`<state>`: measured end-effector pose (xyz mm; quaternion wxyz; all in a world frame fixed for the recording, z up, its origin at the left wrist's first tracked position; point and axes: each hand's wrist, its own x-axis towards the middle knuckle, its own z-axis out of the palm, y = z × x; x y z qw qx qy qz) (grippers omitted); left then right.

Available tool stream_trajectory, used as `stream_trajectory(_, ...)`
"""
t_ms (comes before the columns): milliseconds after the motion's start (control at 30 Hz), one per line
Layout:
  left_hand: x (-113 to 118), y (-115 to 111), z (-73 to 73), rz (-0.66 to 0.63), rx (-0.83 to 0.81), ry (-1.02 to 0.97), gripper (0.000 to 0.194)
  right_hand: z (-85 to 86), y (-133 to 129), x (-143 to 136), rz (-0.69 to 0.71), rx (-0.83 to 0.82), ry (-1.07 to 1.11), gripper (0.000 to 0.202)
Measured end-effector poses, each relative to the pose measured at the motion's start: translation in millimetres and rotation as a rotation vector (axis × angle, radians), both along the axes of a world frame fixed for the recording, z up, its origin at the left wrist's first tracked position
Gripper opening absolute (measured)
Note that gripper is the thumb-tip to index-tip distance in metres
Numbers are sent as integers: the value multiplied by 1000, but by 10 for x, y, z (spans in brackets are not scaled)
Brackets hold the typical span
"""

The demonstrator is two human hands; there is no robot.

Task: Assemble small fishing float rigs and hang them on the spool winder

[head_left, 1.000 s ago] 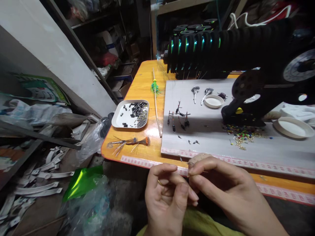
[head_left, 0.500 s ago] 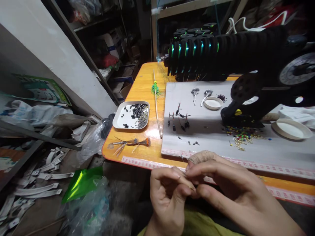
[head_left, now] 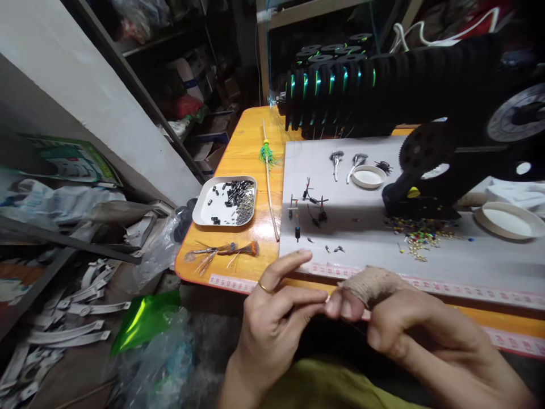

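Just in front of the table's near edge, my left hand (head_left: 272, 318) pinches with its thumb and middle finger, and its ringed index finger points out over the edge. Its fingertips meet those of my right hand (head_left: 409, 324), whose index finger is wrapped in a beige band. The right fingers are curled and closed. Whatever lies between the fingertips is too small or hidden to make out. Beyond the hands, small dark pieces with thin wire stems (head_left: 314, 216) lie on the grey board (head_left: 366, 261), with several tiny metal bits (head_left: 339, 249) closer to me.
A white tray (head_left: 202, 218) holds black tubes and small metal parts. Beside it lie a wire bundle (head_left: 238, 248) and a thin stick (head_left: 271, 199) with green fringe. A black machine with spools (head_left: 340, 102) stands behind; coloured pins (head_left: 417, 236) and round dishes (head_left: 368, 183) sit on the board.
My left index finger has lifted and stretched out away from the pinch. My left hand has shifted slightly left, and my right fingers have curled in more. The view has moved a little.
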<state>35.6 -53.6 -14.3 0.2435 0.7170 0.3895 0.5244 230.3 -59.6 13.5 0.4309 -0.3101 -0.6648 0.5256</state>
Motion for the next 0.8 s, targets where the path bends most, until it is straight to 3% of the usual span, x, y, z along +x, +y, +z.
stream_trajectory(67,-20,27,-27,10,61,29,18,9,22,-2,23,-42,65,10)
stream_trajectory(167,-11,41,-18,54,107,8,27,54,76,-27,-21,-16,-7,11)
stream_trajectory(367,25,51,73,-53,-128,-156,29,117,207,-97,-153,-190,-118,11)
stream_trajectory(500,30,41,75,-89,-334,-356,38,96,247,-111,-134,-256,-100,14)
stream_trajectory(800,24,44,68,-180,-375,-447,45,115,258,-146,-112,-283,-92,17)
